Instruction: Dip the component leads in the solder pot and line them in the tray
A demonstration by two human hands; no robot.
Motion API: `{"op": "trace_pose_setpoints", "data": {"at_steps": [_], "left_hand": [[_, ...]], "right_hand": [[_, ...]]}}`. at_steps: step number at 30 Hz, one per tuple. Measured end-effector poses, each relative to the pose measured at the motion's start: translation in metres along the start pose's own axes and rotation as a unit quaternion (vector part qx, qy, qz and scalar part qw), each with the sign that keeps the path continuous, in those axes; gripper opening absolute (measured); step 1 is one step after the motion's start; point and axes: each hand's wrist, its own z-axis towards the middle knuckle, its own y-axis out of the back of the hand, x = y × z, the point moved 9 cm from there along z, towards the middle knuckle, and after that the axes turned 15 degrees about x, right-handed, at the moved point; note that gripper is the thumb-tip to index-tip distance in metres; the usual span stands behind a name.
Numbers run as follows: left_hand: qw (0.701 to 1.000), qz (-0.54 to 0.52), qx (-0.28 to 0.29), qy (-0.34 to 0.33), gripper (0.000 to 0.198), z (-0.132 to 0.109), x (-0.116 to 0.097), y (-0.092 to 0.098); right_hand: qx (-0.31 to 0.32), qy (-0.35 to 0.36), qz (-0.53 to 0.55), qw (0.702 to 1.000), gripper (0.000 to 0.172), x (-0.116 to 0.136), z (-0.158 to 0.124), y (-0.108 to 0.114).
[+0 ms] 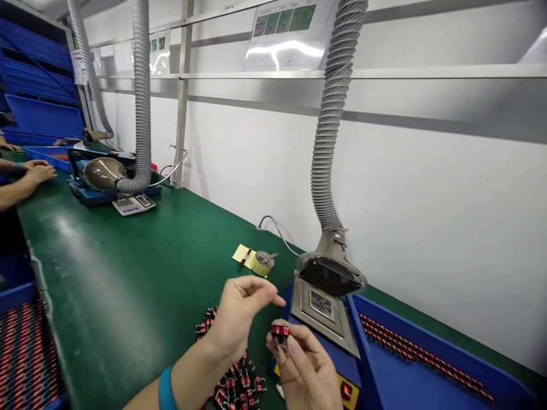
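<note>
Starting at the far left: a co-worker's hands (29, 171) rest on the green bench (128, 273), well apart from the person's own.
Left edge, low: a blue tray (25, 347) holds rows of red and black parts.
Back left: a calculator (133, 204) lies just in front of a metal hood (103, 173) fed by a grey ribbed hose (142, 91).
Bench middle: a yellow tape roll (263, 263) sits on a yellow note, a small dark tool beside it.
Loose parts: a pile of small red and black coils (235, 381) lies on the mat under the person's forearm.
Left hand (239, 319): raised above the pile, thumb and fingertips drawn loosely together, pinching nothing that can be made out; a blue band on the wrist.
Right hand (305, 367): just right of the left one, thumb and forefinger pinching one red coil (280, 331) at its top, held in the air beside the solder pot.
Solder pot (325, 310): a blue unit with a square metal bath, under a second hose's fan hood (331, 276).
Right side: a long blue bin (384, 370) carries a row of red coils (423, 356) along its rim.
</note>
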Motion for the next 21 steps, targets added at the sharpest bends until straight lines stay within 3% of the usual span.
{"op": "trace_pose_setpoints", "data": {"at_steps": [4,9,12,17,21], "left_hand": [[0.999,0.01,-0.026,-0.032,0.025,-0.004,-0.02,0.013],[0.988,0.105,0.095,0.058,0.022,-0.003,-0.014,-0.009],[0.972,0.18,0.129,0.074,0.013,-0.003,-0.01,-0.017],[0.978,0.178,0.103,0.042,0.008,-0.003,-0.012,-0.015],[0.99,0.132,0.026,-0.038,0.005,-0.009,-0.034,0.007]], "right_hand": [[0.01,-0.013,0.038,0.999,0.022,0.001,-0.002,-0.005],[0.011,0.003,0.038,0.999,0.02,0.005,-0.001,-0.005],[0.008,0.006,0.032,0.999,0.02,0.005,-0.001,-0.006],[0.021,0.001,0.019,1.0,0.019,0.002,-0.003,-0.01],[0.016,0.016,-0.011,1.0,0.016,0.02,-0.004,0.002]]}}
